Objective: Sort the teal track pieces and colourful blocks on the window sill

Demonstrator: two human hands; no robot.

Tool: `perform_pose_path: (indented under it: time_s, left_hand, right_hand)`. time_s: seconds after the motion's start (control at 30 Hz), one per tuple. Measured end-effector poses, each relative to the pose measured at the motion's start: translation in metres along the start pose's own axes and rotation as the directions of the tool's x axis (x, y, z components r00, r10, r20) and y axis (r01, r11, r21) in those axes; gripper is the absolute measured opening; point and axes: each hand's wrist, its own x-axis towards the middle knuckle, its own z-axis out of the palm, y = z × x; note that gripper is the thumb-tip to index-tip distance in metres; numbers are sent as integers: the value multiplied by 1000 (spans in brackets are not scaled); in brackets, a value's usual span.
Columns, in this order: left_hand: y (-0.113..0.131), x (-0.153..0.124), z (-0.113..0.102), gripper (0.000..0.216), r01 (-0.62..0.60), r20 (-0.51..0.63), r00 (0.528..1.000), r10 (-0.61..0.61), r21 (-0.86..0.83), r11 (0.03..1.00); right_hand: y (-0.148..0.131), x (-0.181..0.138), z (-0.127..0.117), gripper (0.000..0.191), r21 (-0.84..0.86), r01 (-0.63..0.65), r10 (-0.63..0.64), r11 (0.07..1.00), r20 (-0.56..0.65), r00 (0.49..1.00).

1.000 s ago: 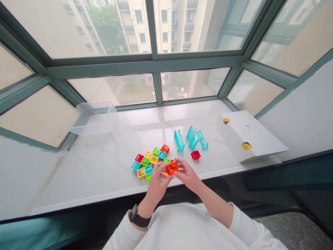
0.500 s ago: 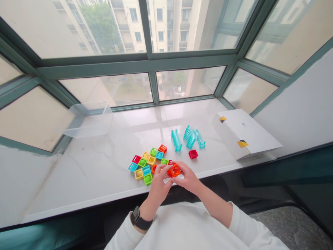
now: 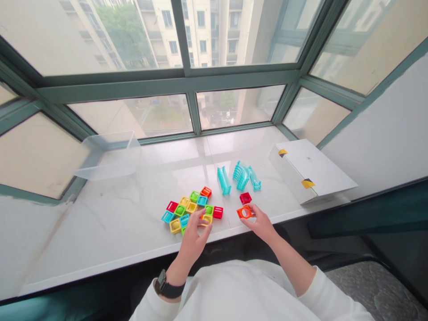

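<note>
My right hand (image 3: 262, 225) pinches an orange hollow toy block (image 3: 244, 212) by its right side, low over the counter. Just behind that block lies a dark red block (image 3: 245, 198). My left hand (image 3: 194, 234) has its thumb and fingers apart at the near edge of a cluster of coloured blocks, beside a yellow block (image 3: 207, 219). The hand hides part of the cluster. A red slotted block (image 3: 218, 212) and a green block (image 3: 209, 210) sit at the cluster's right end, with a blue block (image 3: 202, 201) farther back.
Clear turquoise track pieces, one straight (image 3: 224, 180) and one curved (image 3: 241, 175), lie behind the blocks. A transparent plastic bin (image 3: 110, 167) stands at the back left. A white box (image 3: 312, 169) is on the right. Windows bound the white counter (image 3: 127, 214).
My hands have moved apart. My right hand has carried the orange block rightward, near the dark red one. My left hand has let go of it and shifted left over the cluster.
</note>
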Motion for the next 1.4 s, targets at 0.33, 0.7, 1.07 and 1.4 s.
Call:
perform_pose_path:
  time_s: [0.33, 0.7, 1.07, 1.4]
  left_hand:
    - [-6, 1, -20, 40, 97, -92, 992, -92, 52, 994]
    - [-6, -2, -23, 40, 159, -98, 983, -153, 56, 986]
    - [-11, -1, -26, 39, 142, -121, 983, -135, 52, 989]
    - [-13, -4, -29, 39, 146, -139, 981, -137, 57, 988]
  right_hand:
    - [38, 13, -19, 52, -207, -68, 53, 976, -76, 996]
    - [51, 15, -11, 53, -252, -84, 75, 964, -43, 996]
    - [50, 19, -15, 64, -334, 25, -61, 942, -98, 993]
    - [30, 40, 7, 50, -626, 193, -240, 755, 10, 971]
